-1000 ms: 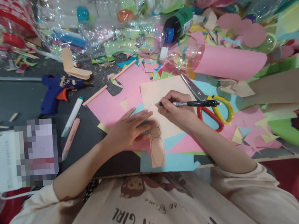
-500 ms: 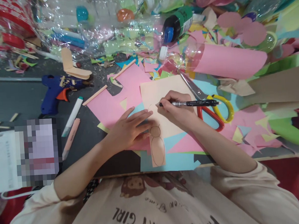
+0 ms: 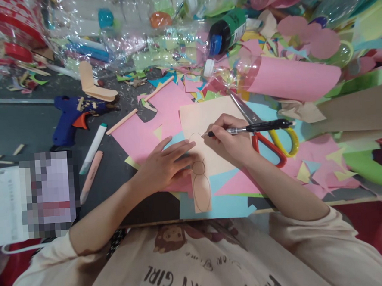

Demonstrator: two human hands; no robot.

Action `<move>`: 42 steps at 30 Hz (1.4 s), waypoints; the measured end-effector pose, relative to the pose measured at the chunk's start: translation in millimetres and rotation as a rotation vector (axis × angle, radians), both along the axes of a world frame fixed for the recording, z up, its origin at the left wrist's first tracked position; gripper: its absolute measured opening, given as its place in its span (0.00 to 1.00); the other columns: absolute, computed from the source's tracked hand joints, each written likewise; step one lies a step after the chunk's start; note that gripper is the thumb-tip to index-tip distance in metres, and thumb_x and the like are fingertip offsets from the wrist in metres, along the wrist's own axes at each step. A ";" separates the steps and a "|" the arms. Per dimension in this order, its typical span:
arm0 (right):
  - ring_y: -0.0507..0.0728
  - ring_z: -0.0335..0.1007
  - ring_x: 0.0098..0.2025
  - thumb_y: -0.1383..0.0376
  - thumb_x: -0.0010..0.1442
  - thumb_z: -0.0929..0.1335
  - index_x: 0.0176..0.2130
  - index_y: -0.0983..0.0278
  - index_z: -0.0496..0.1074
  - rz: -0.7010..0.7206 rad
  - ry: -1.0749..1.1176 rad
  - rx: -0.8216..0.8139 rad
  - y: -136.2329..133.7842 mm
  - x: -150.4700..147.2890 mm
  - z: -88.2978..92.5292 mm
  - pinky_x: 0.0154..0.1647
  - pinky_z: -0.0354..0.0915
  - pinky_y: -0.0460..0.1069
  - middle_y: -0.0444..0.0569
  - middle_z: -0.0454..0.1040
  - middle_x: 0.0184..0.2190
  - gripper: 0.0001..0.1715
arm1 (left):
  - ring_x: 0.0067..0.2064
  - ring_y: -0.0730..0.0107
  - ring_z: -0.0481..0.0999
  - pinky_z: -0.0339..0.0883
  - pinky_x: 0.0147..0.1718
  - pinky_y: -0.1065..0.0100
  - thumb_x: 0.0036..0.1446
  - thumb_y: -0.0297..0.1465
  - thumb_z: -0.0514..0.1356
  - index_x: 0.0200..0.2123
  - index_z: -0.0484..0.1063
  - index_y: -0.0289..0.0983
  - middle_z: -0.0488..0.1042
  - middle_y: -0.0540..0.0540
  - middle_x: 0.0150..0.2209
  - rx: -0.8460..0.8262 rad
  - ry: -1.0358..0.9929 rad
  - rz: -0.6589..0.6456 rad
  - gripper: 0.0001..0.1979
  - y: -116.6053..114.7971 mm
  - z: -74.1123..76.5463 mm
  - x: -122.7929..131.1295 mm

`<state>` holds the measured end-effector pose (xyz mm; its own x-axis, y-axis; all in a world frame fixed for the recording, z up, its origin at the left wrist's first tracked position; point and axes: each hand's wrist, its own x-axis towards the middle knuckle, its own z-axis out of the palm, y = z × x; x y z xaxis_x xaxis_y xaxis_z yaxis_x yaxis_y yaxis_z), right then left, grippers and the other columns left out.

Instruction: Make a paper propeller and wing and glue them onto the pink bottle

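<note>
Between the fingers of my right hand (image 3: 232,140) is a black pen (image 3: 261,126), its tip at a short curved line on the cream paper (image 3: 205,114). My left hand (image 3: 168,164) lies flat with fingers stretched out, fingertips on the left edge of that paper. Below them, a drawn small circle sits on top of a long oval, on the paper's narrow lower strip (image 3: 202,194). Scissors (image 3: 261,134) with one red and one yellow handle loop lie beside my right hand, partly hidden by the pen. Pink paper (image 3: 129,140) lies under and beyond my left hand.
Left are a blue glue gun (image 3: 68,118), a white marker (image 3: 94,146) and a pink marker (image 3: 92,177). A pink-wrapped bottle (image 3: 290,76), a dark bottle (image 3: 227,30) and clear plastic bottles crowd the back. Paper scraps (image 3: 324,163) cover the right.
The pen tip has shifted slightly right and down, and its rear end has swung right. The short curved line at its tip has grown. My left hand has stayed in place.
</note>
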<state>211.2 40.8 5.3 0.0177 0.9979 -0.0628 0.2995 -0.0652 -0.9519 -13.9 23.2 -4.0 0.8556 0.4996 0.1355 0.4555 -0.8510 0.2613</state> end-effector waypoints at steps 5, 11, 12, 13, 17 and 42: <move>0.50 0.62 0.22 0.66 0.53 0.67 0.21 0.62 0.65 -0.009 0.012 -0.009 -0.7 0.8 0.6 0.25 0.58 0.47 0.40 0.68 0.18 0.11 | 0.60 0.60 0.72 0.63 0.60 0.51 0.69 0.34 0.49 0.57 0.69 0.40 0.71 0.40 0.60 0.014 -0.010 0.018 0.17 1.4 2.0 -0.9; 0.50 0.62 0.23 0.64 0.53 0.67 0.22 0.62 0.67 0.030 -0.038 -0.043 -0.6 -0.8 -1.1 0.25 0.57 0.47 0.40 0.68 0.18 0.10 | 0.63 0.63 0.69 0.60 0.64 0.52 0.69 0.33 0.51 0.59 0.67 0.42 0.68 0.42 0.63 -0.054 0.069 0.048 0.18 1.9 5.1 -1.8; 0.50 0.62 0.23 0.64 0.53 0.67 0.22 0.62 0.67 0.035 -0.041 -0.042 -0.4 -1.1 -1.0 0.26 0.57 0.47 0.40 0.68 0.18 0.10 | 0.63 0.63 0.69 0.59 0.64 0.52 0.69 0.33 0.51 0.60 0.67 0.42 0.68 0.42 0.63 -0.061 0.079 0.049 0.19 1.7 5.5 -1.7; 0.50 0.62 0.23 0.64 0.53 0.67 0.22 0.62 0.68 0.041 -0.040 -0.041 -0.2 -1.3 -0.8 0.26 0.57 0.47 0.40 0.68 0.19 0.10 | 0.63 0.63 0.69 0.59 0.64 0.52 0.69 0.33 0.50 0.60 0.67 0.42 0.68 0.42 0.63 -0.063 0.083 0.048 0.18 1.5 5.7 -1.5; 0.49 0.60 0.23 0.66 0.51 0.66 0.20 0.62 0.65 0.042 -0.025 -0.042 0.3 -1.9 0.6 0.26 0.56 0.47 0.40 0.67 0.17 0.10 | 0.63 0.63 0.69 0.61 0.63 0.52 0.69 0.33 0.49 0.59 0.68 0.42 0.69 0.42 0.62 -0.046 0.071 0.044 0.18 1.2 5.1 -1.2; 0.50 0.63 0.23 0.63 0.53 0.68 0.22 0.62 0.68 0.020 -0.007 -0.034 -0.6 -1.7 0.2 0.25 0.57 0.47 0.40 0.69 0.17 0.11 | 0.64 0.58 0.68 0.64 0.61 0.49 0.67 0.33 0.53 0.57 0.68 0.40 0.68 0.38 0.63 -0.050 0.028 0.097 0.17 4.6 1.8 -3.3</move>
<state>209.5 40.2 5.5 -0.0016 0.9954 -0.0963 0.3076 -0.0911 -0.9472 -17.2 27.7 -2.2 0.8061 0.5855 0.0854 0.5426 -0.7890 0.2882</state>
